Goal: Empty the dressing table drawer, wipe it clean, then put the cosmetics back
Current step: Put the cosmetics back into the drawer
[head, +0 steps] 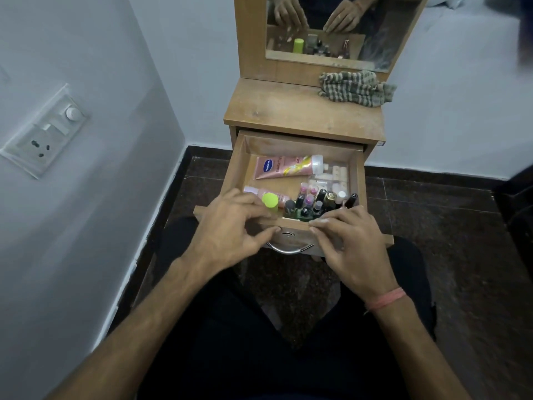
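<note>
Over the drawer (357,180) front, left hand (230,226) and right hand (353,241) spread empty, half-hiding its handle (288,249)

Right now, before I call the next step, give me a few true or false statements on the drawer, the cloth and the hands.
1. The drawer is pulled open with cosmetics inside. True.
2. The striped cloth lies inside the drawer. False: it sits on the dressing table top, at the back right by the mirror.
3. The pink Vaseline tube lies flat near the back of the drawer. True.
4. The right hand is lifting a nail polish bottle. False: its fingers rest on the drawer's front edge, holding nothing.
5. The left hand is at the drawer's front edge, beside the lime-green cap. True.
</note>
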`<state>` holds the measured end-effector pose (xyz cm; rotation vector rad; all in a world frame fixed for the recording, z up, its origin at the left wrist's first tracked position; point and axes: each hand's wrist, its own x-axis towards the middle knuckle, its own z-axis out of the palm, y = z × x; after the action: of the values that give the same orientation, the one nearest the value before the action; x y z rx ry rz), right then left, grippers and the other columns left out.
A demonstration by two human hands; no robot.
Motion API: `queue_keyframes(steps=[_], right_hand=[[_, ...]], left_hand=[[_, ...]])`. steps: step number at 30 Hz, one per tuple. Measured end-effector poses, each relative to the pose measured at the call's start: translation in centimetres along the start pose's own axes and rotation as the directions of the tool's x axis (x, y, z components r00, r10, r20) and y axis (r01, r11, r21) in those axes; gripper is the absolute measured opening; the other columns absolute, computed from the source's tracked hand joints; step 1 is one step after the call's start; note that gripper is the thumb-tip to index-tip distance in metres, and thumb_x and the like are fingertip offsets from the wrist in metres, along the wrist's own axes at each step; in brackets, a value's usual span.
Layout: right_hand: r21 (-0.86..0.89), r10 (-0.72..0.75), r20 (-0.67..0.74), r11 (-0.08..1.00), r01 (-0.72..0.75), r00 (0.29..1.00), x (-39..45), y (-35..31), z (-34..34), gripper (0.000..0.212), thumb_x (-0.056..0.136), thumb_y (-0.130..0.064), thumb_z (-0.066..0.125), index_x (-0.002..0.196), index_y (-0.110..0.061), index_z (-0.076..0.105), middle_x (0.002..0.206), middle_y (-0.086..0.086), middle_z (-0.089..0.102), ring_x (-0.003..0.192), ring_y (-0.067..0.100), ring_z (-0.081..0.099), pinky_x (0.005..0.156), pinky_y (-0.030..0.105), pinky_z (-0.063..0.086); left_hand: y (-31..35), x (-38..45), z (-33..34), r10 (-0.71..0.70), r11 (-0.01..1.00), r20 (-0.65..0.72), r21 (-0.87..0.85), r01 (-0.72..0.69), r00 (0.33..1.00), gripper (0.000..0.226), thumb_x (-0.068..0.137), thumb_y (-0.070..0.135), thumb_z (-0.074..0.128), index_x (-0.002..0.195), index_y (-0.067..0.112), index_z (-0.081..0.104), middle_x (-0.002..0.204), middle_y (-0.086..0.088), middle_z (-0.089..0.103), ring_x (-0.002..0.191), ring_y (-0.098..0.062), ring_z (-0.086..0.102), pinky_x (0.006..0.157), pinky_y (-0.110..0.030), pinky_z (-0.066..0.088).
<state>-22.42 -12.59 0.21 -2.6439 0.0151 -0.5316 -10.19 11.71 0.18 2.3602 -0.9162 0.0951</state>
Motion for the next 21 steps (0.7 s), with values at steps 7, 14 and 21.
queue_keyframes(steps=[7, 14, 21], right_hand=[[-0.020, -0.052, -0.131, 0.999, 0.049, 0.990, -0.6, 0.6, 1.6, 0.013, 0.099, -0.023, 0.075, 0.108, -0.019, 0.083, 0.107, -0.008, 0.073, 0.099, 0.017, 0.060, 0.090, 0.037, 0.048], [-0.127, -0.102, -0.285, 0.990, 0.068, 0.953, -0.4, 1.6, 3.9, 0.014, 0.101, -0.020, 0.074, 0.112, -0.015, 0.083, 0.113, -0.003, 0.075, 0.099, 0.021, 0.059, 0.093, 0.032, 0.040], [-0.172, -0.115, -0.369, 0.984, 0.054, 0.922, 2.1, 3.1, 5.6, 0.010, 0.100, -0.017, 0.077, 0.109, -0.015, 0.082, 0.114, -0.003, 0.074, 0.101, 0.022, 0.058, 0.091, 0.040, 0.046]], left_hand=[[-0.6, -1.5, 2.4, 0.071, 0.997, -0.232, 0.043, -0.063, 0.970, 0.019, 0.089, 0.042, 0.091, 0.104, 0.031, 0.090, 0.104, 0.020, 0.078, 0.099, -0.012, 0.065, 0.088, -0.037, 0.052], [-0.6, -0.8, 4.4, 0.065, 0.997, -0.360, 0.055, -0.048, 0.931, 0.018, 0.091, 0.035, 0.092, 0.106, 0.025, 0.090, 0.107, 0.015, 0.078, 0.098, -0.015, 0.065, 0.088, -0.040, 0.053], [-1.4, 1.5, 6.2, 0.019, 1.000, -0.448, -0.006, -0.024, 0.894, 0.020, 0.093, 0.030, 0.092, 0.111, 0.023, 0.089, 0.116, 0.012, 0.079, 0.106, -0.016, 0.066, 0.092, -0.042, 0.056]])
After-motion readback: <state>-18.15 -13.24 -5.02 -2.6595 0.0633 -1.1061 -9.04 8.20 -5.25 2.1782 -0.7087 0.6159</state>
